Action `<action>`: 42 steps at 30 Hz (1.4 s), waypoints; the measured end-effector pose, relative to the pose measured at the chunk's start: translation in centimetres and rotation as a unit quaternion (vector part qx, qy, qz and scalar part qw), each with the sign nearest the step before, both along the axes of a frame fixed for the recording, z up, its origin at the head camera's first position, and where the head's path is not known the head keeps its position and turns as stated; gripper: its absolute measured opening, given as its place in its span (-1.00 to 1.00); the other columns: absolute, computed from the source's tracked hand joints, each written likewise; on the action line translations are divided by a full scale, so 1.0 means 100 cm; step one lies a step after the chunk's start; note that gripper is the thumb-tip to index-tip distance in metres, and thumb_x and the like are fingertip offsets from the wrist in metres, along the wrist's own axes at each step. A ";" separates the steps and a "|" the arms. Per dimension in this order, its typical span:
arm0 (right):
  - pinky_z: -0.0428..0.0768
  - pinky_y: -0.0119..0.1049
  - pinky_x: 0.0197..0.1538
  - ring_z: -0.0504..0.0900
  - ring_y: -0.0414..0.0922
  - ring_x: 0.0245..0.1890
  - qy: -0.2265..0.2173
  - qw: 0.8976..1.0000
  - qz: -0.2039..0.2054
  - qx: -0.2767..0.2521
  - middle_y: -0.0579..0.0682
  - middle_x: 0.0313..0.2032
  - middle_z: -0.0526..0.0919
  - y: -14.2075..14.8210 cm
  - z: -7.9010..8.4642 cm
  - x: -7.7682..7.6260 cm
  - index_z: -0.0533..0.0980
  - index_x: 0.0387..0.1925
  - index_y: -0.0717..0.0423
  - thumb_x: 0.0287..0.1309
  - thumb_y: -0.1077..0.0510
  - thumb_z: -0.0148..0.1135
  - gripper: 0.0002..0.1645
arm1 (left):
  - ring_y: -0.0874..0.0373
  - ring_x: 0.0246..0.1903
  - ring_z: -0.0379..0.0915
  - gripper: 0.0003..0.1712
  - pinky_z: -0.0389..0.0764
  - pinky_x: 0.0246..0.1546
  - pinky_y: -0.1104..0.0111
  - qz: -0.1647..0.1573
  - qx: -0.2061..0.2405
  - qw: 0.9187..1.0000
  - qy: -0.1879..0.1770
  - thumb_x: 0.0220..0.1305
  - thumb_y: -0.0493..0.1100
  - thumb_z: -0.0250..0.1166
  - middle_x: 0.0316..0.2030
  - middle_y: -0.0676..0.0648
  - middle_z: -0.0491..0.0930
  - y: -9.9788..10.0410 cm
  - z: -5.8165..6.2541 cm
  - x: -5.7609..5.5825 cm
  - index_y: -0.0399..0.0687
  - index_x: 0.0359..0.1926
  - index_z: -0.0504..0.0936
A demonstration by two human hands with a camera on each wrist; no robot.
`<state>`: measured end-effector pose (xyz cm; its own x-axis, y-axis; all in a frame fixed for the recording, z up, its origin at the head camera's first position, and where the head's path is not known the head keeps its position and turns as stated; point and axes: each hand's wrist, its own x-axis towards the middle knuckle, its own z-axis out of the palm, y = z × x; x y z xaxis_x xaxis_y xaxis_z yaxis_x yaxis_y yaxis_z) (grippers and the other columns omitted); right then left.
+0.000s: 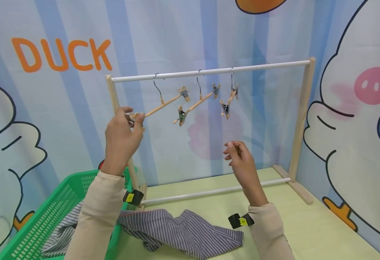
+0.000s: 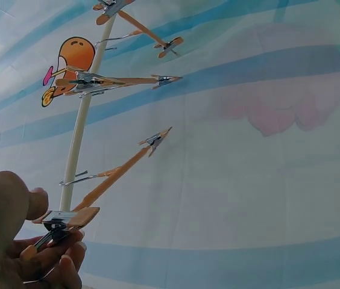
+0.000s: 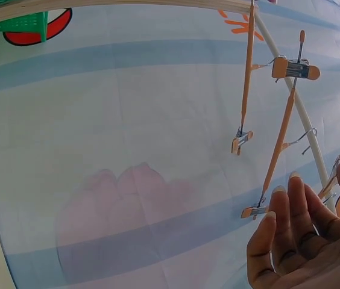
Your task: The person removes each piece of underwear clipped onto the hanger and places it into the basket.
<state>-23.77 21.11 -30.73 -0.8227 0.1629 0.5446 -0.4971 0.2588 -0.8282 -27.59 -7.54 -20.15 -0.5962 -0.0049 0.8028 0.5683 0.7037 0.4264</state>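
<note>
My left hand (image 1: pixel 121 139) pinches the near clip of the leftmost wooden clip hanger (image 1: pixel 162 105), which hangs by its metal hook from the white rail (image 1: pixel 261 66). In the left wrist view that clip (image 2: pixel 60 219) sits between thumb and fingers. The hanger's far clip (image 1: pixel 184 94) grips nothing. Right of it hang a middle clip hanger (image 1: pixel 200 101) and a third clip hanger (image 1: pixel 231 97), both bare. My right hand (image 1: pixel 243 164) is raised below the third hanger, fingers loosely bent and holding nothing. Its fingertips (image 3: pixel 280 191) overlap a hanger clip in the right wrist view.
A purple-and-white striped garment (image 1: pixel 183 231) lies crumpled on the pale table (image 1: pixel 326 227). At the left stands a green basket (image 1: pixel 37 225) with another striped cloth (image 1: pixel 63 231) inside. Wooden posts (image 1: pixel 298 126) and a low white bar (image 1: pixel 209 192) frame the rack before a printed backdrop.
</note>
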 end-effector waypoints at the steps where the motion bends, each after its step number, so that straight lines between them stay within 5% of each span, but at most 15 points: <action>1: 0.48 -0.16 -0.18 0.47 -0.05 -0.21 0.000 1.000 0.000 -0.001 0.14 -0.14 0.48 0.000 0.000 0.000 0.37 0.07 0.14 0.37 -0.22 -0.16 -0.43 | -0.09 -0.27 0.51 -0.46 0.49 -0.22 0.00 -0.001 0.001 1.000 -0.002 0.36 0.03 0.11 -0.29 -0.29 0.63 0.000 -0.001 0.000 -0.36 0.10 0.39; 22: 0.47 -0.12 -0.14 0.47 -0.08 -0.20 -0.004 1.000 -0.009 0.027 0.12 -0.12 0.49 -0.001 -0.003 -0.002 0.39 0.06 0.08 0.38 -0.22 -0.16 -0.47 | -0.08 -0.23 0.49 -0.31 0.53 -0.29 -0.01 0.008 0.040 0.997 -0.066 0.37 0.16 0.02 -0.08 -0.31 0.58 -0.014 -0.035 0.000 -0.29 0.27 0.23; 31: 0.47 -0.11 -0.16 0.46 -0.06 -0.20 -0.010 0.999 -0.014 0.030 0.06 -0.13 0.49 -0.001 -0.003 -0.002 0.39 0.07 0.06 0.40 -0.16 -0.16 -0.53 | -0.08 -0.28 0.51 -0.28 0.52 -0.32 -0.01 0.023 0.084 0.995 -0.058 0.36 0.18 0.03 -0.09 -0.27 0.59 -0.009 -0.049 0.005 -0.29 0.27 0.22; 42: 0.48 -0.11 -0.14 0.47 -0.07 -0.20 -0.009 0.999 -0.017 0.032 0.07 -0.14 0.50 -0.002 -0.002 0.000 0.40 0.03 0.06 0.36 -0.25 -0.16 -0.47 | -0.08 -0.20 0.49 -0.21 0.51 -0.27 -0.03 0.029 0.078 0.989 -0.120 0.35 0.25 -0.03 -0.02 -0.26 0.53 -0.006 -0.067 0.013 -0.29 0.30 0.17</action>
